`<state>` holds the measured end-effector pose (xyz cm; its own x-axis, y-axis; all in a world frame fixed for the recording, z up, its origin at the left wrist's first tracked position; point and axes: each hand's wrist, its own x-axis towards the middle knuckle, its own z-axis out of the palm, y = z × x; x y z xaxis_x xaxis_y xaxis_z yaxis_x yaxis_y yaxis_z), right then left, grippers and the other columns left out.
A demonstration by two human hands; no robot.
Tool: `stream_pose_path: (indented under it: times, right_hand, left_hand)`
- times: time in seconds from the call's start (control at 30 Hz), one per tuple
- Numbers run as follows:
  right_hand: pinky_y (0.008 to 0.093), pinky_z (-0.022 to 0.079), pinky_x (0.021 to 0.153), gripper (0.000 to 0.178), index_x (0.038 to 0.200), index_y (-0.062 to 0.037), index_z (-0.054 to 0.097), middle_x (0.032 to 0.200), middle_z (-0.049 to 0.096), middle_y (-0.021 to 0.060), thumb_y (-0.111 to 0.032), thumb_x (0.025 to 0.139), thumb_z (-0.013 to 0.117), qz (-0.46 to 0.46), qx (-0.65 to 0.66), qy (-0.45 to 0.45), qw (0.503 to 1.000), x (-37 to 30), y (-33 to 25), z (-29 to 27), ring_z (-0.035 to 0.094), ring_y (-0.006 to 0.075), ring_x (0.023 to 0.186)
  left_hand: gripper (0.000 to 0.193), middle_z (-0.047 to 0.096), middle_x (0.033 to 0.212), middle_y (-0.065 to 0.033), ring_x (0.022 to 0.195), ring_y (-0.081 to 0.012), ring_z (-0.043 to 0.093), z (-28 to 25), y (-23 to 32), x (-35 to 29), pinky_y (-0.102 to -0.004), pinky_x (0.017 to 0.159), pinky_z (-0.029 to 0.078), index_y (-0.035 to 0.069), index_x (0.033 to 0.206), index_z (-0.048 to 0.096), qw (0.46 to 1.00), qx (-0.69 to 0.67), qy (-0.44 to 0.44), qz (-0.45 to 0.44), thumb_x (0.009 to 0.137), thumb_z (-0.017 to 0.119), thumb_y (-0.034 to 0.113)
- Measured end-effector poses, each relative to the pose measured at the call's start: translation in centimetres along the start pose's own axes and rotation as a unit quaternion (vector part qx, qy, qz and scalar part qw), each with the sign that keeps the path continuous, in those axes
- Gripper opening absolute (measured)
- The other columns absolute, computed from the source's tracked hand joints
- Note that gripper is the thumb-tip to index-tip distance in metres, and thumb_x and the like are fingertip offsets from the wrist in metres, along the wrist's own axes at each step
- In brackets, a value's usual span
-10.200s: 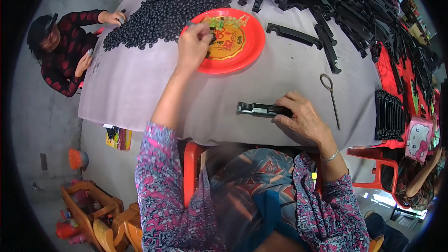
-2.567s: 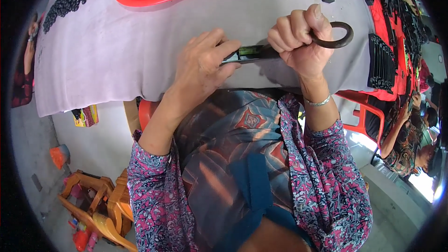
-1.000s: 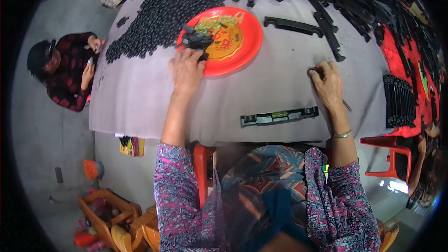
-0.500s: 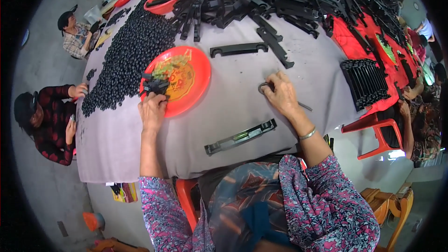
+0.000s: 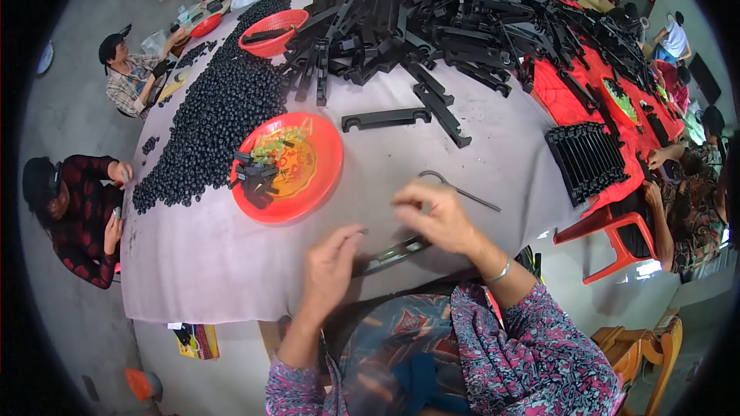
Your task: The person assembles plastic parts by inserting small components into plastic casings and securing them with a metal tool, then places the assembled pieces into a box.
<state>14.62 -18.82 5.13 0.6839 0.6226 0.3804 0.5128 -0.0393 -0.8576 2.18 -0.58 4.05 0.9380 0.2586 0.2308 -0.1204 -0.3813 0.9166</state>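
Over the near part of the cloth, my left hand (image 5: 328,271) is closed in a pinch on a small dark piece (image 5: 363,231). My right hand (image 5: 438,217) hovers beside it with bent fingers, blurred, so its grip is unclear. Partly hidden beneath both hands lies a black spirit level body (image 5: 391,254) with a greenish vial in its middle. Just beyond the right hand rests a thin metal rod with a hooked end (image 5: 476,199), untouched. A red plate (image 5: 327,177) at the left bears small black pieces (image 5: 257,179) and green ones.
A heap of black bar-shaped bodies (image 5: 432,19) covers the table's far side. Black beads (image 5: 208,127) spread along the left, by a red basket (image 5: 262,45). A neat row of black bars (image 5: 590,162) stands right, near a red stool (image 5: 617,239). Other people sit around.
My left hand has left the red plate and come toward me with a small dark piece. My right hand has let go of the hooked rod and moved left over the spirit level body.
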Motion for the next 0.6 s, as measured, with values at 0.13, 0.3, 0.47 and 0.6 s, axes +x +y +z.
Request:
stream_pose_path:
  times: [0.13,0.3,0.47,0.6]
  right_hand:
    - [0.0286,0.049,0.061,0.016,0.095,-0.0001,0.063,0.076,0.063,0.0086,-0.012,0.084,0.067,0.008,0.009,-0.043,0.999,-0.9,-0.5,1.7,0.059,0.0134,0.065]
    - [0.0274,0.049,0.058,0.011,0.09,0.0002,0.063,0.07,0.066,0.0098,-0.01,0.086,0.065,0.055,0.041,-0.061,0.996,-1.1,-0.6,2.3,0.061,0.0114,0.062]
    - [0.0284,0.049,0.057,0.01,0.088,0.0002,0.064,0.071,0.066,0.0093,-0.01,0.085,0.065,0.054,0.049,-0.061,0.995,-1.5,-0.5,2.3,0.061,0.0122,0.062]
    - [0.0291,0.047,0.057,0.008,0.088,-0.0021,0.065,0.075,0.064,0.0082,-0.008,0.082,0.067,-0.019,-0.01,-0.046,0.999,-1.6,-0.1,1.7,0.059,0.0157,0.063]
  left_hand:
    - [0.02,0.061,0.082,-0.005,0.07,-0.0113,0.06,1.9,0.9,-0.5,-0.0234,0.062,0.047,-0.003,0.109,0.061,0.998,-0.038,-0.029,0.028,0.093,0.052,0.003]
    - [0.021,0.067,0.088,-0.0098,0.074,-0.0123,0.063,2.2,0.5,-1.3,-0.0235,0.064,0.048,-0.005,0.111,0.061,0.995,-0.092,-0.012,-0.048,0.094,0.052,0.004]
    - [0.018,0.066,0.083,-0.0104,0.071,-0.0156,0.066,2.7,0.2,-1.4,-0.0275,0.063,0.052,-0.005,0.105,0.062,0.998,-0.043,0.034,0.009,0.092,0.055,0.005]
    - [0.019,0.066,0.082,-0.0078,0.07,-0.0104,0.061,1.6,0.0,-1.5,-0.0223,0.062,0.048,-0.005,0.107,0.063,0.995,-0.095,-0.003,-0.028,0.092,0.056,0.005]
